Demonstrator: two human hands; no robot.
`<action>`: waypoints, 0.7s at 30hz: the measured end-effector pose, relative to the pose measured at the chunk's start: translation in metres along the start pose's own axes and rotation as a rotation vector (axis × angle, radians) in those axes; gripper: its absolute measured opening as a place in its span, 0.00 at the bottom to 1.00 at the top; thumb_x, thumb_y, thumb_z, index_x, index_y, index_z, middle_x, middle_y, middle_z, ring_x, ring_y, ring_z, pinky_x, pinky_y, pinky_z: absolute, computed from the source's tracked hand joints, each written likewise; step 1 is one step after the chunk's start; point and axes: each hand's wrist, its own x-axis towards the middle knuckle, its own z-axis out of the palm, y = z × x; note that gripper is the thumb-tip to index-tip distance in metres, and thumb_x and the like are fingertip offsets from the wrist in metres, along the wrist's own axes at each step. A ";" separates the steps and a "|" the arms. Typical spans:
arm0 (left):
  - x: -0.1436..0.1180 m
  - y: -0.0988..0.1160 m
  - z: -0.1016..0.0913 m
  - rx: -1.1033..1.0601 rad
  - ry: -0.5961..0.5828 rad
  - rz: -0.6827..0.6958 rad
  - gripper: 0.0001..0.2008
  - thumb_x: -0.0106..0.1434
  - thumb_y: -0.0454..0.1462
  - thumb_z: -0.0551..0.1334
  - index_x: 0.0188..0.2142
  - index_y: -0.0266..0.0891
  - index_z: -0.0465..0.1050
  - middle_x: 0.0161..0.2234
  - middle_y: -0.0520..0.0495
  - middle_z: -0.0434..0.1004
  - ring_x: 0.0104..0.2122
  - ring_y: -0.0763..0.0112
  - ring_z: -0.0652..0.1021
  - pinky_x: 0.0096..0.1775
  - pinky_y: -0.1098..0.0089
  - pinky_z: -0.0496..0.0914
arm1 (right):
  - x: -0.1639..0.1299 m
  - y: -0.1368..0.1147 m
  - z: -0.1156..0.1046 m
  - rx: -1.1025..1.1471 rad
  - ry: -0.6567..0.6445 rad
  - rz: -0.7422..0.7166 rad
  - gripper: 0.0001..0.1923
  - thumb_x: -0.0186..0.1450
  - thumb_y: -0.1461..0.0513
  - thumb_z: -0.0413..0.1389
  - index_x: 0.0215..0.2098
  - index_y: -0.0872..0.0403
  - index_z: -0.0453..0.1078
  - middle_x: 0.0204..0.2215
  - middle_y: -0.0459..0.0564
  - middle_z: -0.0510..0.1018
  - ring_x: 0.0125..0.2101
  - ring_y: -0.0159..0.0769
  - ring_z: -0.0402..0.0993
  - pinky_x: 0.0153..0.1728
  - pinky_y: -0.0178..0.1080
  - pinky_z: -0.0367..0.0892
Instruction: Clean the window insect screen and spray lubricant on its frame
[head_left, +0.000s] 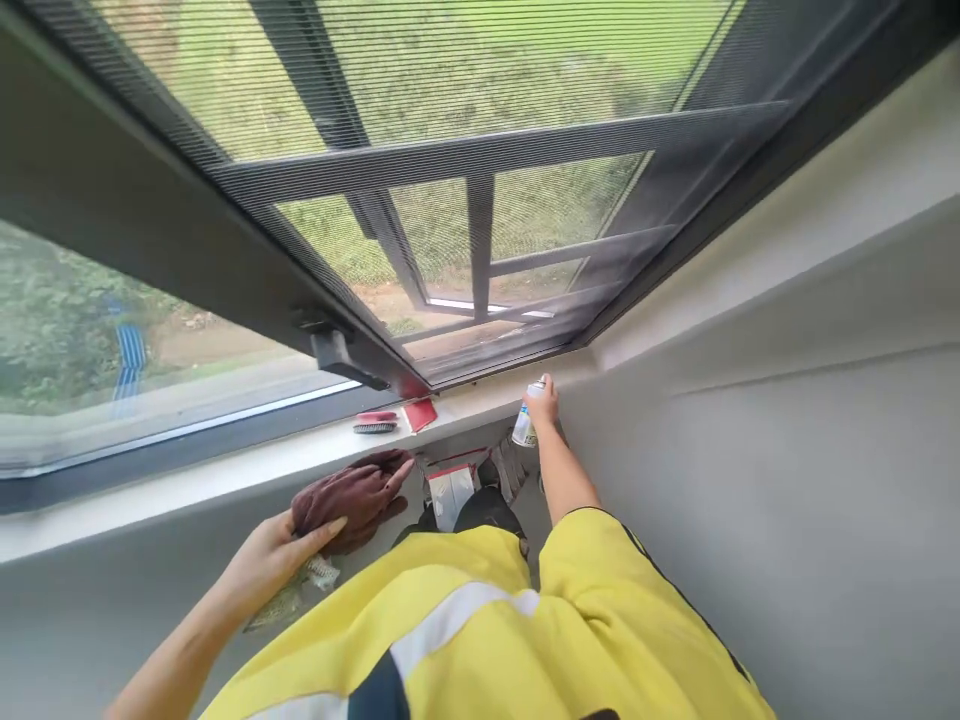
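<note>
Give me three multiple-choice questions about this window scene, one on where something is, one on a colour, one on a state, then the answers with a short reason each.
1. Where does the small brush lie?
A. On the white window sill
B. In the left hand
C. On the grass outside

2. What colour is the cloth held by the left hand?
A. Blue
B. Dark reddish brown
C. White

3. How is the spray can at this moment?
A. Lying loose on the sill
B. Gripped by the right hand
C. Standing alone outside the window

Answers:
1 A, the brush rests on the window sill beside a red card.
2 B, the bunched cloth is a dark reddish brown.
3 B, the right hand's fingers wrap the can near its top, below the sill's edge.
</note>
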 end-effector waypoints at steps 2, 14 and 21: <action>-0.003 -0.002 -0.003 -0.001 0.025 -0.019 0.36 0.41 0.62 0.70 0.38 0.35 0.80 0.40 0.37 0.79 0.44 0.42 0.76 0.49 0.53 0.73 | -0.016 -0.014 0.010 0.018 -0.034 -0.050 0.39 0.54 0.56 0.60 0.62 0.44 0.54 0.47 0.51 0.65 0.39 0.39 0.71 0.39 0.37 0.65; -0.010 -0.035 -0.015 0.051 0.045 -0.083 0.34 0.40 0.64 0.67 0.36 0.39 0.80 0.40 0.40 0.79 0.41 0.46 0.77 0.42 0.63 0.75 | 0.045 0.005 -0.038 -0.070 0.202 0.124 0.39 0.54 0.54 0.60 0.62 0.45 0.53 0.48 0.55 0.64 0.40 0.42 0.72 0.41 0.42 0.65; -0.011 -0.037 -0.012 0.073 0.053 -0.087 0.33 0.40 0.64 0.67 0.34 0.40 0.80 0.37 0.42 0.80 0.39 0.47 0.77 0.41 0.63 0.75 | 0.021 0.000 -0.009 -0.108 0.075 0.005 0.40 0.54 0.54 0.61 0.62 0.44 0.53 0.46 0.53 0.64 0.39 0.41 0.71 0.40 0.40 0.65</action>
